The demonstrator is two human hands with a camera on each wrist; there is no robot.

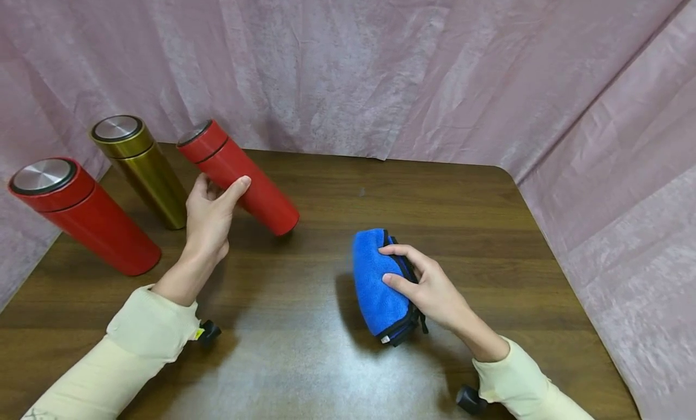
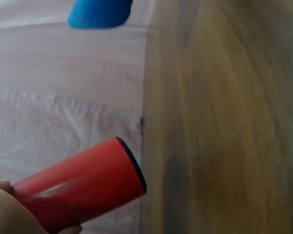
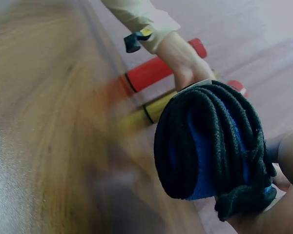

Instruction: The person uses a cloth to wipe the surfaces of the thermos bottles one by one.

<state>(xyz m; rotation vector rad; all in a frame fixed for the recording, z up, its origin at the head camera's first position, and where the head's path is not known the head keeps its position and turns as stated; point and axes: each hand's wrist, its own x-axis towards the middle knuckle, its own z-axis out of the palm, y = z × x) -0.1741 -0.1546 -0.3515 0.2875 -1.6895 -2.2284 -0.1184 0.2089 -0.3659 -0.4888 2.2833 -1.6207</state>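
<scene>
My left hand [image 1: 209, 217] grips a red thermos flask [image 1: 247, 181] round its body, thumb across the near side. The flask leans with its silver-topped lid to the left, and its black-rimmed base [image 2: 132, 165] appears lifted off the table. My right hand [image 1: 429, 284] holds a rolled blue towel [image 1: 375, 281] with black edging, thumb and fingers on its right part. The towel is above the table, over its own shadow. Its layered black end [image 3: 210, 141] fills the middle of the right wrist view.
A gold flask [image 1: 144, 172] and a second red flask [image 1: 87, 217] stand upright at the left of the wooden table [image 1: 304, 347]. Pink curtains [image 1: 348, 69] hang along the back and right edges.
</scene>
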